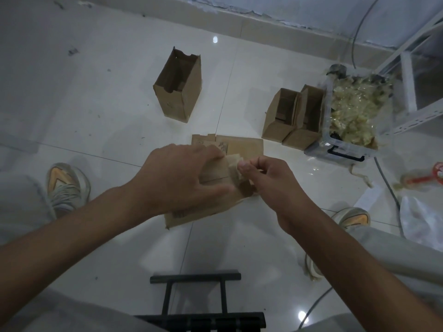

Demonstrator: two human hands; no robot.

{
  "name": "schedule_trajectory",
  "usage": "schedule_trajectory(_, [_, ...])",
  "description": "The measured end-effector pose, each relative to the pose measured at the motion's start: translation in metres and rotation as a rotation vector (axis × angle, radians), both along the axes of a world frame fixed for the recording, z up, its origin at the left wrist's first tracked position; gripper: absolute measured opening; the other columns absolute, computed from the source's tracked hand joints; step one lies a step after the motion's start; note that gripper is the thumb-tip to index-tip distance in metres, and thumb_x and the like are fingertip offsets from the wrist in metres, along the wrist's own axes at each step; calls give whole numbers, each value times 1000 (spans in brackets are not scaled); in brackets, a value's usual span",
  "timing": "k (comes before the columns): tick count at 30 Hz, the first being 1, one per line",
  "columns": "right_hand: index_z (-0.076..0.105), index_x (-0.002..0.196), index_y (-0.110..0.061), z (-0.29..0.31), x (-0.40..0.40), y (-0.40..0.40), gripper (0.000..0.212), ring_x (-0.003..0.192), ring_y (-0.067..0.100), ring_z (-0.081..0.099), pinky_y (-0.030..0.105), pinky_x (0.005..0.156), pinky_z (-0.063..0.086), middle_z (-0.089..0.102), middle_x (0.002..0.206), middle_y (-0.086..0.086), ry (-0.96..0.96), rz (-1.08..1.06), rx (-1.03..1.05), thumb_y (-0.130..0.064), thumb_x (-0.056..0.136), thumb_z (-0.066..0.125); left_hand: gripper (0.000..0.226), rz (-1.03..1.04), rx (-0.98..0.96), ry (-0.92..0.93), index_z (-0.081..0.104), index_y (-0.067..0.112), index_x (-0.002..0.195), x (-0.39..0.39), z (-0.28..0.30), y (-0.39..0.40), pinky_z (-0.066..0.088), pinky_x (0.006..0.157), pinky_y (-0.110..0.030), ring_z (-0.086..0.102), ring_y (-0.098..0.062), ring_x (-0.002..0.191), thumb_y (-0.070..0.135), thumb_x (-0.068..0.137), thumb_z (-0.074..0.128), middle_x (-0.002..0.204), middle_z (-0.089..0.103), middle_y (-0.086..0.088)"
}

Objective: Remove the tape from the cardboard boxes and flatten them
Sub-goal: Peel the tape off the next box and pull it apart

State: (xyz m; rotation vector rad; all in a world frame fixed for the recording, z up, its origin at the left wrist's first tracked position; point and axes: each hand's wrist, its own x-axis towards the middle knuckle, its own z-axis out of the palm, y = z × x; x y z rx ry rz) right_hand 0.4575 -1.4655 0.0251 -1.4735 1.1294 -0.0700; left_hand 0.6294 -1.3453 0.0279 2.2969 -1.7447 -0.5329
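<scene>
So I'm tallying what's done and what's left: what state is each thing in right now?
held box: gripped by left hand, partly collapsed
tape strip: pinched by right hand, partly peeled
flattened cardboard: flat on floor
single box: upright, top open
two boxes: upright, open, beside bin
plastic bin: lidless, full of crumpled tape

left hand [177,178] gripping, right hand [268,180] fingers [244,167] pinched

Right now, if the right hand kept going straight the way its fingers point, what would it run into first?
The right hand points left toward the left hand, pinching a strip of tape. Going straight on, it would likely meet the box the left hand holds, then that hand's fingers; depth is unclear.
</scene>
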Motion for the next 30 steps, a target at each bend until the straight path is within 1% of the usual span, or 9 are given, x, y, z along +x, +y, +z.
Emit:
schedule_trajectory(2, [72,96,-13,0,1,-1,29,92,18,65,33,81,54,71,94,1,-3,10,-4,-38,105,61,95,-135,-45,-204,54,28,139,-4,-1,3,45,68,-29,63,-16,80,94,73,36,115,71,5])
schedule_trajectory(5, [71,95,-14,-3,1,0,27,93,19,68,37,84,61,71,100,4,21,67,-24,-37,106,60,98,-165,18,-219,46,27,147,-2,-5,5,51,65,-32,65,-19,92,89,70,49,127,66,3])
schedule_trajectory(8, [63,90,-19,-7,0,3,28,86,10,59,21,68,46,58,109,3,204,245,-376,-41,105,57,96,-202,-52,-203,56,23,141,-3,-5,6,55,63,-36,69,-22,88,84,68,56,121,71,1])
schedule_trajectory(11, [53,94,-24,2,3,13,25,74,6,51,23,61,36,55,95,-5,356,344,-629,-45,107,52,99,-154,4,-192,53,28,146,-4,-2,4,55,74,-39,67,-22,99,88,67,50,130,68,5])
schedule_trajectory(14, [53,104,-26,4,6,24,18,72,10,56,26,68,49,58,92,-7,429,450,-809,-43,109,50,98,-148,-29,-195,60,23,140,-7,-3,3,56,73,-42,69,-25,94,87,67,46,123,71,1])
schedule_trajectory(17, [61,96,-28,-5,7,23,17,77,8,61,22,76,52,64,92,-12,204,315,-649,-44,103,60,94,-186,-70,-203,68,17,128,-5,-6,4,58,60,-41,69,-26,75,84,67,44,105,75,-3])
schedule_trajectory(22, [76,95,-24,-8,2,6,13,75,5,68,17,63,51,71,82,-12,-80,217,-289,-32,101,68,92,-178,-34,-238,65,20,131,1,-5,3,57,61,-37,68,-24,75,84,66,54,107,75,-1])
schedule_trajectory(25, [75,95,-23,-8,3,11,7,77,5,69,21,67,57,73,85,-11,-18,243,-307,-30,96,76,88,-193,-25,-234,66,19,128,-3,-7,5,58,61,-39,68,-25,76,79,64,60,104,75,-2])
schedule_trajectory(30, [70,93,-32,-2,8,15,21,74,3,66,23,68,56,69,83,-16,199,288,-467,-52,91,74,87,-209,-45,-247,69,13,123,-8,-10,4,58,60,-42,69,-28,72,76,64,63,99,76,-6])
